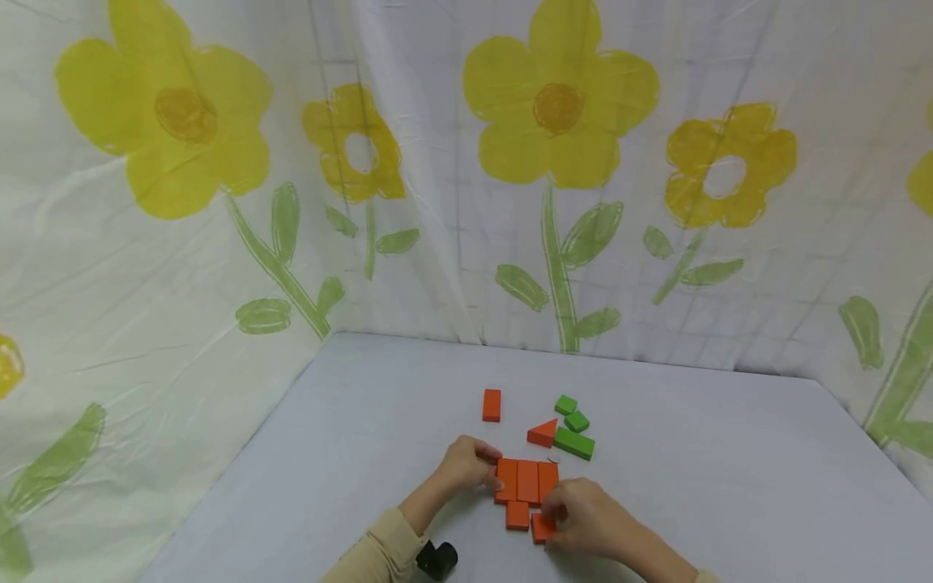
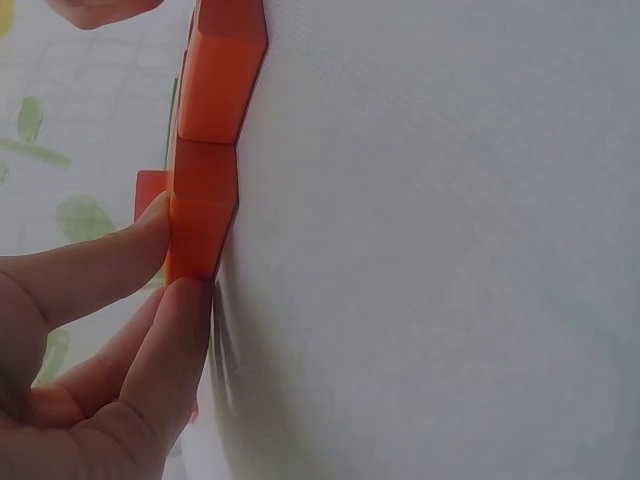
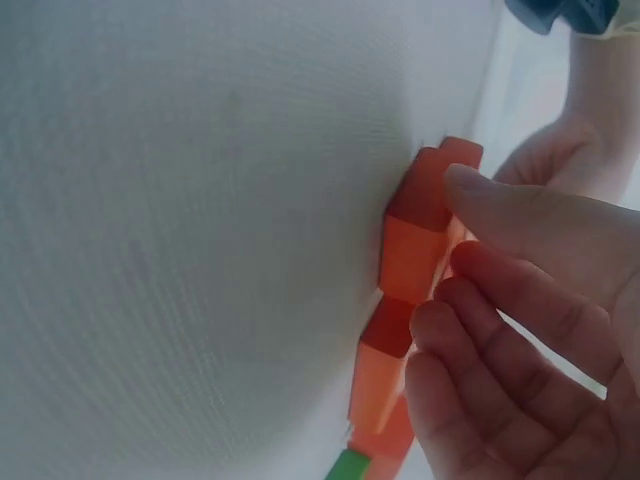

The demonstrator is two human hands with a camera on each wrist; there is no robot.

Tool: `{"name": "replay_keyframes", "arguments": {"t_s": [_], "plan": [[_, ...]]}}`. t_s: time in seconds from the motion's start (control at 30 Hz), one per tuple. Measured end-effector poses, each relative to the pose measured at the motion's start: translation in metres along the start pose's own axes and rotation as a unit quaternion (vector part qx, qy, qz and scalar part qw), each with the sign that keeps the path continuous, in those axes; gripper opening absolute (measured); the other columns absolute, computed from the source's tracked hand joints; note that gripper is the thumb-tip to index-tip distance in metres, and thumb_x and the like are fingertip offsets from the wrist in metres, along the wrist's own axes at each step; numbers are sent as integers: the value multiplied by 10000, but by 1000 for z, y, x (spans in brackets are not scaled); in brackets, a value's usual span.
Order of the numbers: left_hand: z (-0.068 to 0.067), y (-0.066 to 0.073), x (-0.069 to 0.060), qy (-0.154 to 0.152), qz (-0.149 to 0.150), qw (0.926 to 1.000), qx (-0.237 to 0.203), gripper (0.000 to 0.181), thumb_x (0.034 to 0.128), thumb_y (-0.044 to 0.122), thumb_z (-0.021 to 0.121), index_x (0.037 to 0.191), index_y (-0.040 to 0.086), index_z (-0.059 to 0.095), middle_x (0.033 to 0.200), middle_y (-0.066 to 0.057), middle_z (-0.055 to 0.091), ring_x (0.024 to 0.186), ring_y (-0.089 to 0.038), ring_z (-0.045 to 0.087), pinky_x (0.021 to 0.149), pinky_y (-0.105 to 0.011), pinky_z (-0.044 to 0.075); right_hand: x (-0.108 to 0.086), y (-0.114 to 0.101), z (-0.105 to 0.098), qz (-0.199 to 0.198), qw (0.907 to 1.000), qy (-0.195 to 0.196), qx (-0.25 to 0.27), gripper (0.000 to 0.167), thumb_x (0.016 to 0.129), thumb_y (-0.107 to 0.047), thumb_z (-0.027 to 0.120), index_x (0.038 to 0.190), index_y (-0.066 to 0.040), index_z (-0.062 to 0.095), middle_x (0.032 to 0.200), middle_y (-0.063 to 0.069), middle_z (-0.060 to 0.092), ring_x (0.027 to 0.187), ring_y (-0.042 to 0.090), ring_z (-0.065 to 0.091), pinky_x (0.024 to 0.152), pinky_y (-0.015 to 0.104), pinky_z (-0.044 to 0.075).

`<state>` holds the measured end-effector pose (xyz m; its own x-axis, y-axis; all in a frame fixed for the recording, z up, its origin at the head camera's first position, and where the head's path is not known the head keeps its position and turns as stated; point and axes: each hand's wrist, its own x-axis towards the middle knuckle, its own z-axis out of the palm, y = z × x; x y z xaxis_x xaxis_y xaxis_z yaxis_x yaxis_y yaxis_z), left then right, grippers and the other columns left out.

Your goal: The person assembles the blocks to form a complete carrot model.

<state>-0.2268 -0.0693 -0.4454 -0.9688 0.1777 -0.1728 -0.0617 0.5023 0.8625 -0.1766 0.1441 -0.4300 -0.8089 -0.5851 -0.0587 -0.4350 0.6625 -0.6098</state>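
Note:
Three orange rectangular blocks [image 1: 528, 481] lie side by side in a row on the white table. My left hand [image 1: 466, 465] grips the leftmost one, an orange block [image 2: 203, 225], with thumb and fingers at its left side. Below the row, a small orange block [image 1: 517, 516] touches its near edge. To the right of that, my right hand [image 1: 586, 518] pinches another small orange block [image 3: 425, 205] between thumb and index finger, just below the row's right end. The other fingers of the right hand are loosely curled. Its fingers hide part of the rightmost block in the row.
Beyond the row lie an orange triangular block [image 1: 543, 433], a long green block [image 1: 574, 443] and two small green blocks [image 1: 566, 405]. A separate orange block [image 1: 492, 405] lies farther back. Near my left sleeve is a black object [image 1: 439, 560]. A flowered curtain [image 1: 437, 243] hangs behind the table.

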Motion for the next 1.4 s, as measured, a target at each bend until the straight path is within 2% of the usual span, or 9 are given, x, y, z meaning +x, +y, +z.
{"name": "replay_keyframes", "arguments": {"t_s": [0.13,0.4,0.57,0.87,0.97,1.1,1.17,1.3,1.4], "plan": [[0,-1,0,-6,12,10000,14,344,682,-71,821,1005,-10,721,866,-50,635,726,-179,535,679,-323,486,2,0,1,-13,10000,-22,0,134,732,-98,824,840,-85,746,706,-125,568,650,45,474,601,228,455],[0,-2,0,-3,101,9999,-28,350,670,-85,822,999,-25,719,832,-44,634,711,-169,544,662,-305,485,5,1,1,-129,9992,233,-304,128,719,-87,830,809,-90,738,689,-111,557,640,47,455,583,235,434],[0,-1,0,14,97,9999,-39,351,667,-91,821,996,-26,718,835,-46,637,708,-167,547,659,-304,487,7,1,1,-96,9989,255,-377,139,725,-100,834,832,-92,745,700,-113,568,645,49,458,591,236,437],[0,0,-1,29,79,10000,-6,350,667,-86,823,995,-21,720,819,-41,638,707,-160,556,655,-297,488,9,3,-1,-151,9991,261,-294,149,732,-117,834,846,-85,744,716,-115,580,659,48,465,600,238,442],[0,0,-1,20,33,10000,-24,347,668,-85,824,993,-21,720,820,-41,636,707,-158,552,659,-296,487,13,3,-10,-181,9986,450,-188,138,754,-132,822,853,-77,742,728,-111,603,667,49,492,603,233,459],[-1,1,-1,-23,36,10000,-4,342,679,-79,818,1001,-21,720,845,-45,642,721,-167,545,670,-306,490,29,3,-30,-104,9932,1160,-33,95,811,-126,779,859,-57,736,762,-65,644,684,80,562,610,238,491],[-2,2,-1,-36,53,10000,23,336,685,-71,817,1003,-18,721,860,-46,648,728,-172,543,674,-312,490,42,2,-40,96,9896,1434,85,85,832,-121,758,871,-51,732,781,-39,654,707,108,581,631,259,502],[-2,2,0,-54,16,10000,56,317,690,-61,817,991,-16,726,864,-49,653,729,-177,538,674,-314,490,77,3,-44,748,9829,1644,360,76,838,-121,743,864,-50,733,794,-7,672,728,136,596,660,307,512],[-2,3,0,-43,-15,10000,80,302,688,-62,819,973,-18,728,848,-48,651,717,-176,539,660,-307,490,104,6,-38,1217,9760,1761,392,65,818,-94,739,816,-30,735,720,7,670,656,138,604,610,305,506]]}}
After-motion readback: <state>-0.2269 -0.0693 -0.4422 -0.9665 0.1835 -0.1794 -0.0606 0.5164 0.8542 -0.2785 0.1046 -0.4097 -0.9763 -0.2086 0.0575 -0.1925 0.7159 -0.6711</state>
